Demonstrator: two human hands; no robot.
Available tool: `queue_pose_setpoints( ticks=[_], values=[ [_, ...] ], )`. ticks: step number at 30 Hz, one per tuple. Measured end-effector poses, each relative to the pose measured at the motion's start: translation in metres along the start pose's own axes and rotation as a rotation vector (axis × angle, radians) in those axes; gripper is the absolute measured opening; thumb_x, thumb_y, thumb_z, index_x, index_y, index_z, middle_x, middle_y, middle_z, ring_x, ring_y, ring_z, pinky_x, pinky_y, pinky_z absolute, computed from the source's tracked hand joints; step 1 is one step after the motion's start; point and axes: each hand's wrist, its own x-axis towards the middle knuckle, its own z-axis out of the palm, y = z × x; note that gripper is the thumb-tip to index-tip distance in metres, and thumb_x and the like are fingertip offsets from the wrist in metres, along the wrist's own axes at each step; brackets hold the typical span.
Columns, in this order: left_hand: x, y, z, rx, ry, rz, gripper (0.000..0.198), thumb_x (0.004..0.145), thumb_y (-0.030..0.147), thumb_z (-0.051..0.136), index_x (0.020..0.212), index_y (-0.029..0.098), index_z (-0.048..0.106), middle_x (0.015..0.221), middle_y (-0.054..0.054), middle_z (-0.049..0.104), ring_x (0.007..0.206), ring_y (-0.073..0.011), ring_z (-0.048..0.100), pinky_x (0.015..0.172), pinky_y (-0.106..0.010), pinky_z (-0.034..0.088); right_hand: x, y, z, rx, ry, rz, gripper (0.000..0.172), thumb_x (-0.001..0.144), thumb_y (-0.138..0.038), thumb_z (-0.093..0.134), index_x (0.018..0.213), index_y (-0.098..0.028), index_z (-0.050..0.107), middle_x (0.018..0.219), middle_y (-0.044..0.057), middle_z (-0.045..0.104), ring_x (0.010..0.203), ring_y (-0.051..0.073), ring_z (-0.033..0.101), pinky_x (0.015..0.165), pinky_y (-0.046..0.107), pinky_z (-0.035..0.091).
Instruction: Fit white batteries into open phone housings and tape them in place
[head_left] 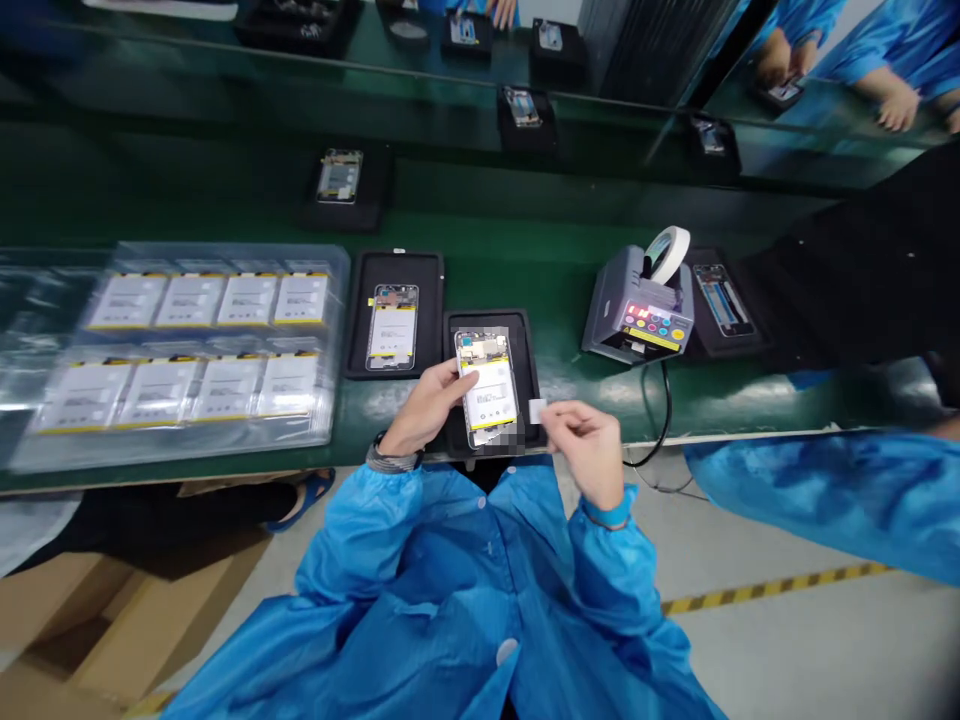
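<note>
My left hand (431, 405) grips the left edge of an opened phone (489, 392), its thumb over the front. A white battery with yellow edges fills the middle of the phone, and circuit boards show at its top. The phone is tilted above a black tray (529, 350) at the bench's front edge. To the right, my right hand (589, 440) pinches a small white square piece of tape (537, 410) between thumb and fingertips, apart from the phone. Another opened phone with a battery (394, 330) lies in a second black tray (430, 275) to the left.
Clear plastic trays (337, 350) with several white batteries lie at left. A tape dispenser (611, 310) with a white tape roll (670, 253) stands at right, its black cable (667, 410) hanging over the edge. Phones in black trays lie farther back. Co-workers' blue sleeves (832, 500) are at right.
</note>
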Motion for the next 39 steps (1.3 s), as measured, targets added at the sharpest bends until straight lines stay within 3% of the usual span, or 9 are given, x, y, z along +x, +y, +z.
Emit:
queue_pose_setpoints(
  ticks=[4, 8, 27, 32, 36, 39],
  values=[
    [0.000, 0.005, 0.002, 0.030, 0.007, 0.045, 0.061, 0.075, 0.051, 0.088, 0.120, 0.013, 0.075, 0.114, -0.014, 0.079, 0.099, -0.0301, 0.075, 0.085, -0.037, 0.061, -0.028, 0.004, 0.043, -0.011, -0.100, -0.013, 0.029, 0.081, -0.045, 0.078, 0.081, -0.016, 0.075, 0.054, -0.001, 0.061, 0.048, 0.012, 0.050, 0.052, 0.025, 0.044],
    [-0.002, 0.008, 0.004, 0.047, 0.021, 0.082, 0.061, 0.078, 0.053, 0.085, 0.123, 0.014, 0.074, 0.116, -0.013, 0.078, 0.101, -0.0298, 0.075, 0.084, -0.036, 0.061, -0.028, 0.010, 0.058, -0.015, -0.076, -0.031, 0.028, 0.080, -0.045, 0.078, 0.079, -0.016, 0.074, 0.059, 0.000, 0.061, 0.052, 0.012, 0.050, 0.053, 0.025, 0.043],
    [-0.004, 0.008, 0.004, 0.080, 0.050, 0.126, 0.061, 0.081, 0.054, 0.082, 0.126, 0.014, 0.073, 0.120, -0.013, 0.077, 0.100, -0.0284, 0.074, 0.077, -0.031, 0.058, -0.032, 0.015, 0.064, -0.099, -0.002, -0.112, 0.026, 0.087, -0.042, 0.075, 0.080, -0.017, 0.073, 0.059, -0.003, 0.056, 0.054, 0.012, 0.048, 0.058, 0.027, 0.042],
    [-0.004, 0.009, 0.002, 0.077, 0.048, 0.115, 0.060, 0.079, 0.053, 0.085, 0.122, 0.013, 0.074, 0.114, -0.012, 0.079, 0.097, -0.0284, 0.074, 0.076, -0.032, 0.058, -0.032, 0.016, 0.061, -0.172, -0.025, -0.150, 0.027, 0.090, -0.042, 0.071, 0.081, -0.018, 0.070, 0.057, -0.006, 0.045, 0.053, 0.011, 0.042, 0.058, 0.026, 0.038],
    [-0.005, 0.010, 0.000, 0.070, 0.028, 0.102, 0.055, 0.079, 0.050, 0.086, 0.118, 0.013, 0.075, 0.113, -0.012, 0.079, 0.096, -0.0276, 0.074, 0.078, -0.033, 0.058, -0.028, 0.013, 0.056, -0.217, -0.019, -0.160, 0.026, 0.084, -0.039, 0.078, 0.096, -0.020, 0.065, 0.064, -0.008, 0.040, 0.055, 0.010, 0.040, 0.055, 0.024, 0.037],
    [-0.003, 0.007, 0.000, 0.053, 0.021, 0.103, 0.054, 0.080, 0.049, 0.085, 0.118, 0.013, 0.074, 0.115, -0.012, 0.078, 0.098, -0.0281, 0.074, 0.079, -0.033, 0.059, -0.023, 0.011, 0.055, -0.122, -0.030, -0.135, 0.045, 0.078, -0.037, 0.083, 0.114, -0.021, 0.061, 0.083, -0.003, 0.056, 0.065, 0.012, 0.052, 0.057, 0.022, 0.045]
  ],
)
